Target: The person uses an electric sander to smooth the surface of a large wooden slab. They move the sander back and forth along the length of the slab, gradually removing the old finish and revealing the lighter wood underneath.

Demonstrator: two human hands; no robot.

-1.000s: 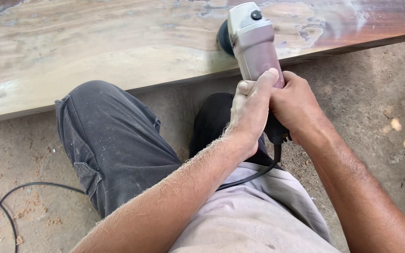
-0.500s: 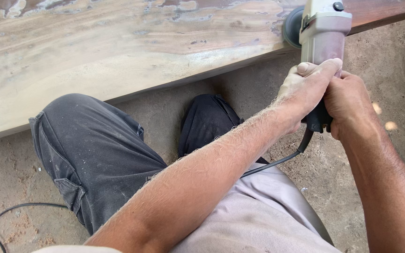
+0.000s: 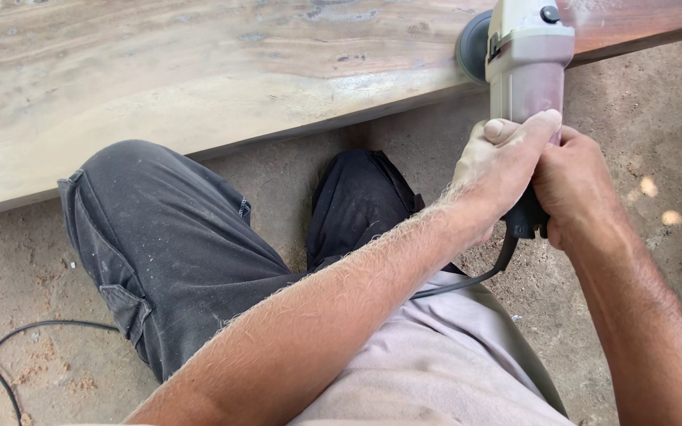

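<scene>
The left hand [image 3: 499, 162] is clenched around the body of the angle grinder [image 3: 526, 71], and the right hand [image 3: 574, 185] wraps the same grip just beside it, so both hands touch. The grinder's round pad [image 3: 471, 47] presses on the edge of the wooden slab [image 3: 199, 87], top right. It looks heavy and rigid, best gripped at the narrow rear body with 2 hands. Its black cord [image 3: 475, 276] trails over the lap to the dusty floor [image 3: 657, 102].
</scene>
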